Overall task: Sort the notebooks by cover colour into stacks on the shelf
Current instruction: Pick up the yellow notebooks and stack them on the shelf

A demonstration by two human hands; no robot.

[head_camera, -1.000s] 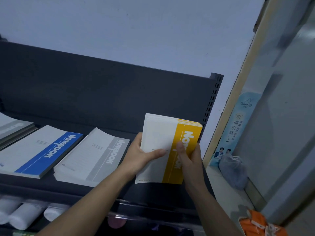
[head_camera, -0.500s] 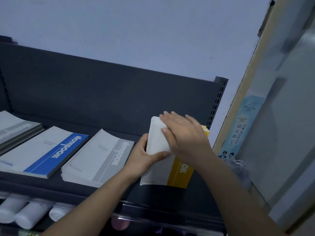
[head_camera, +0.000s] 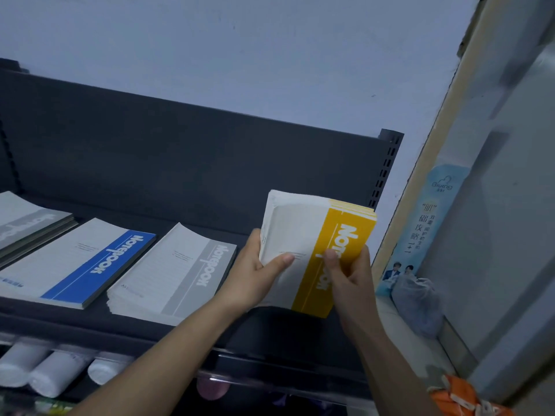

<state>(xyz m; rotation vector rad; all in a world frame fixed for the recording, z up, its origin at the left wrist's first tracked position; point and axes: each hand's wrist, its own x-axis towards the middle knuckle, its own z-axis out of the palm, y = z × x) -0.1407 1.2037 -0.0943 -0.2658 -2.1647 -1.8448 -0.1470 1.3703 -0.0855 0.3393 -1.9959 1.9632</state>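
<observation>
Gripping the yellow stack (head_camera: 339, 235) on the shelf (head_camera: 285, 334): left hand (head_camera: 255, 271) and right hand (head_camera: 348, 274) (now off its top) pinch its sides; seemingly squared, ready to lay down.

Three notebook stacks lie side by side along the shelf (head_camera: 270, 325) — far-left stack (head_camera: 27, 220), middle stack (head_camera: 75, 262), right stack (head_camera: 171, 271). Right of them the held stack (head_camera: 300, 235) tilts up over the shelf's right end — left hand (head_camera: 255, 274) on its left edge, right hand (head_camera: 348, 280) on its right. Rolls (head_camera: 45, 373) lie below, at left.
</observation>
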